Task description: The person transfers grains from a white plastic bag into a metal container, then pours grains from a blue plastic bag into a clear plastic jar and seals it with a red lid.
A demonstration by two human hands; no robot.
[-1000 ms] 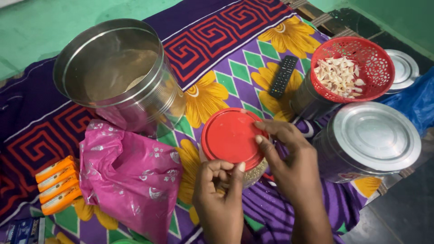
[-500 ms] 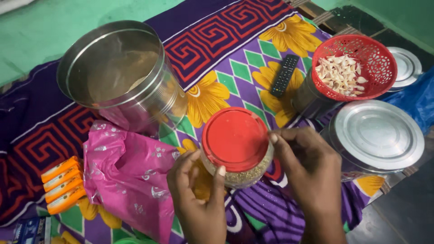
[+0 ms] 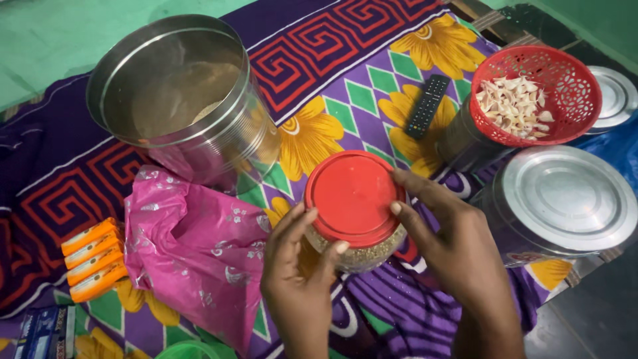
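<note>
A clear jar of small grains (image 3: 362,252) with a red lid (image 3: 352,197) sits on the patterned cloth (image 3: 345,86) in front of me. My left hand (image 3: 299,272) holds the jar's side from the lower left, thumb against the glass under the lid. My right hand (image 3: 452,246) grips the red lid's right edge with fingers and thumb. A large open steel canister (image 3: 179,106) with pale powder inside stands behind to the left. A pink plastic bag (image 3: 193,246) lies just left of my left hand.
A red mesh basket of pale peeled pieces (image 3: 535,96) rests on a steel tin at the right. A closed steel container (image 3: 565,199) stands beside my right hand. A black remote (image 3: 427,106), orange packets (image 3: 93,259) and a steel lid (image 3: 615,96) lie around.
My left hand opened from a fist under the lid to a grip on the jar's side. My right hand's fingers shifted along the lid's edge. The view moved slightly.
</note>
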